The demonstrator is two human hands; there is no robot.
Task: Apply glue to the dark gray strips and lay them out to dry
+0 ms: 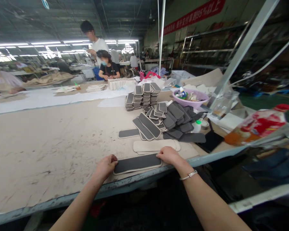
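Note:
A long dark grey panel with a pale border point(137, 163) lies along the front edge of the table, its corners rounded. At its left end my left hand point(107, 166) pinches the edge between thumb and fingers. My right hand point(169, 155), with a bracelet on the wrist, grips the panel's right end, fingers closed. Just behind it lie cream panels point(149, 145) of similar shape, overlapping. Beyond them is a loose heap of grey panels point(149, 125), some with pale borders.
Neat stacks of panels point(146, 94) stand behind the heap. To the right are a purple basin point(192, 102), a green-capped white bottle point(197, 126) and a red-and-clear bag point(257, 126). A metal post point(245, 45) rises at the right. People sit and stand farther back.

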